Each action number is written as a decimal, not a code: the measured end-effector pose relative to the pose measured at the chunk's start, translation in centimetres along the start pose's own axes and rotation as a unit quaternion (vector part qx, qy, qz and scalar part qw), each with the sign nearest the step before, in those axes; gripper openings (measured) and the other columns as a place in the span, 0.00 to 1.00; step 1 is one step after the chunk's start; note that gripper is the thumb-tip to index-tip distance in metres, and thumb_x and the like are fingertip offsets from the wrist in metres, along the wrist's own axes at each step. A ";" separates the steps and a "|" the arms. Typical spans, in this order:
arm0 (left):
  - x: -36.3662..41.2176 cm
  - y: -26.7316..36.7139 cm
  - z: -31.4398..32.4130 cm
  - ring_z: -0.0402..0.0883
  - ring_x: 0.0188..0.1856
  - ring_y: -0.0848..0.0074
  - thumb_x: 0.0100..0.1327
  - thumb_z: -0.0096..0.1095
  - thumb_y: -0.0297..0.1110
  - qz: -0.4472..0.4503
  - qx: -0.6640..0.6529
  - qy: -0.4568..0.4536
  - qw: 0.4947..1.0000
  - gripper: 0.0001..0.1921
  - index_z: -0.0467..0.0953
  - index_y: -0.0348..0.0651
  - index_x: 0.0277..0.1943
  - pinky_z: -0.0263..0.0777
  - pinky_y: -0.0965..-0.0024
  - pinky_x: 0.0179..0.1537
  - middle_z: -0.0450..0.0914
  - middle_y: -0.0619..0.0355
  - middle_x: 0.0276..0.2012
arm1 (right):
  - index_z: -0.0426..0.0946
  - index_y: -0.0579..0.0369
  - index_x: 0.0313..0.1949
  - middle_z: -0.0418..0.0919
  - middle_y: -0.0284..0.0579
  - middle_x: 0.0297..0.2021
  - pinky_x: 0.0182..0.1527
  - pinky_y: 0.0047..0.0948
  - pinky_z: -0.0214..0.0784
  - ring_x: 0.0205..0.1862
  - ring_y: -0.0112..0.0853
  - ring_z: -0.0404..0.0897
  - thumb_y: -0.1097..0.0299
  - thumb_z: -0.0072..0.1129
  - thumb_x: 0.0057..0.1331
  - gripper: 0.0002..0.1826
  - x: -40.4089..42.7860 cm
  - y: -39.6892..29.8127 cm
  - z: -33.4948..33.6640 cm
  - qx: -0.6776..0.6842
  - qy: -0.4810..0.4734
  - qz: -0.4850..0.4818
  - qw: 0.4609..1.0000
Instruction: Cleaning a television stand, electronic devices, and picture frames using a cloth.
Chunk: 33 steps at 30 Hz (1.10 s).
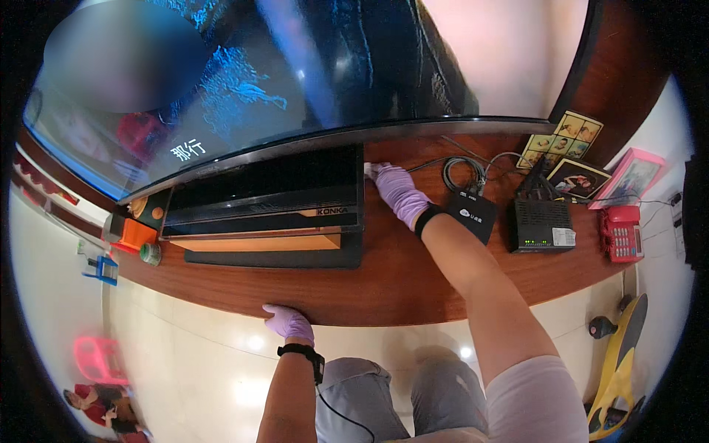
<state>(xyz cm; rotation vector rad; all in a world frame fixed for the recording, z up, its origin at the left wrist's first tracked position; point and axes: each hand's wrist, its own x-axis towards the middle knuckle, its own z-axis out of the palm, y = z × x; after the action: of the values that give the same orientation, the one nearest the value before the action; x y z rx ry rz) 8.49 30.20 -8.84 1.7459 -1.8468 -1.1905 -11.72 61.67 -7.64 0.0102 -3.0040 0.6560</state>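
My right hand (394, 191), in a purple glove, reaches over the wooden cabinet top (310, 293). Its fingertips are beside the right end of a glossy black KONKA unit (260, 194), below the large television (343, 61). A small whitish thing shows at those fingertips; whether it is a cloth cannot be made out. My left hand (289, 323), also gloved in purple, rests at the cabinet's front edge, its fingers partly hidden. Right of my right wrist lies a flat black set-top box (472, 215), with a coiled grey cable (464, 174) behind it.
Farther right stand a black router (540, 224) with green lights, a red telephone (621, 235) and a pink picture frame (631, 177). An orange box (135, 233) and a small jar (150, 253) sit left. A yellow scooter (617, 365) and pink stool (99, 360) are on the floor; a person sits lower left.
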 end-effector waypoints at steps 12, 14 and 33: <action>-1.7 0.7 0.0 0.77 0.49 0.48 0.68 0.41 0.56 0.002 0.002 0.007 1.000 0.34 0.67 0.24 0.53 0.72 0.60 0.51 0.75 0.32 0.48 | 0.79 0.57 0.42 0.79 0.59 0.42 0.50 0.35 0.69 0.48 0.44 0.78 0.64 0.52 0.65 0.12 -3.3 4.9 -7.3 0.105 -0.012 0.316 0.943; -1.3 0.6 0.1 0.77 0.49 0.48 0.68 0.42 0.56 0.004 -0.019 -0.002 1.000 0.34 0.67 0.24 0.53 0.72 0.60 0.51 0.75 0.32 0.48 | 0.78 0.60 0.40 0.78 0.58 0.40 0.50 0.36 0.68 0.46 0.45 0.76 0.71 0.53 0.63 0.09 -4.9 3.6 -7.0 0.391 0.154 0.129 0.898; -1.8 0.7 -0.4 0.74 0.53 0.47 0.68 0.42 0.54 0.030 -0.027 -0.001 0.999 0.34 0.63 0.22 0.56 0.70 0.59 0.55 0.72 0.29 0.51 | 0.53 0.55 0.68 0.51 0.45 0.69 0.70 0.39 0.42 0.70 0.42 0.50 0.56 0.41 0.69 0.31 -3.4 -3.5 -7.7 -0.105 -0.210 -0.038 0.971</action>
<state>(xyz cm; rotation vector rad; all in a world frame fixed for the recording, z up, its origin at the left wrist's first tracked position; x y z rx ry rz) 8.66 31.68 -7.52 1.6497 -1.8380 -1.2078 -7.79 61.65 0.59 0.2881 -3.4399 0.3596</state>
